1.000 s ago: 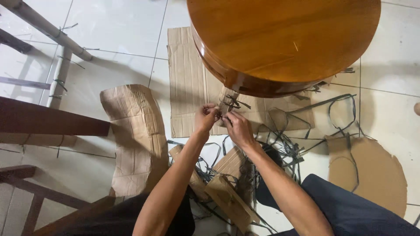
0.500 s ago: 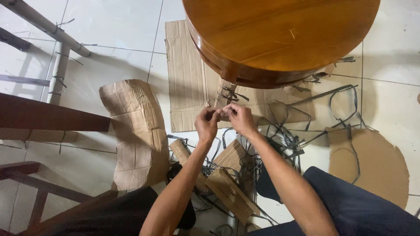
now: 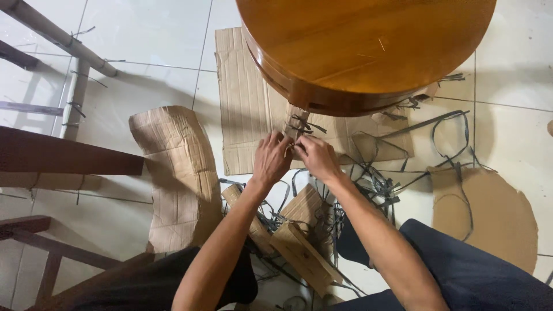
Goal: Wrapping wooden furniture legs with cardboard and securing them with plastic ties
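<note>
Both hands meet at the wrapped leg [image 3: 295, 122], a cardboard-covered table leg bound with dark straps [image 3: 305, 124], which drops from the near-left edge of the round wooden tabletop [image 3: 368, 46]. The left hand [image 3: 271, 158] sits just left of the leg's lower end, fingers curled in against the cardboard. The right hand [image 3: 315, 156] sits just right of it, fingers also curled and touching the wrapping. Both are partly closed, pinching at the leg's covering where they meet; whether they grip cardboard or a strap cannot be told. The leg rises just beyond the fingertips, between the 2 hands and toward the far side.

Under the leg a flat cardboard sheet [image 3: 245, 98] lies on the white tiled floor [image 3: 155, 34]. To the left lies a curved cardboard piece [image 3: 175, 173]. Near the forearms lie smaller cardboard scraps [image 3: 299, 253] among loose cut strapping [image 3: 380, 187], which spreads rightward. A rounded cardboard cutout [image 3: 489, 219] lies at the right. At the far left stand wrapped furniture bars [image 3: 69, 49] and, nearer, dark wooden frame parts [image 3: 63, 155].
</note>
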